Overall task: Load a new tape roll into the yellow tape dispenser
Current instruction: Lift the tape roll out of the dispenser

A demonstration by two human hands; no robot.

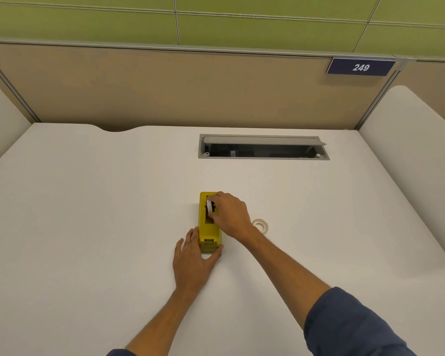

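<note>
The yellow tape dispenser (209,233) lies on the white desk, its long side pointing away from me. My left hand (193,260) grips its near end, fingers on the left side and thumb around the front right corner. My right hand (229,214) reaches over the dispenser's far half and pinches a white ring-shaped roll (209,205), standing on edge in the dispenser's dark slot. A second tape roll (260,224), whitish and flat on the desk, lies just right of my right wrist.
A grey cable hatch (263,147) with its lid raised is set into the desk behind the dispenser. Beige partition walls close the desk at the back and both sides, with a blue "249" sign (360,67) at the upper right.
</note>
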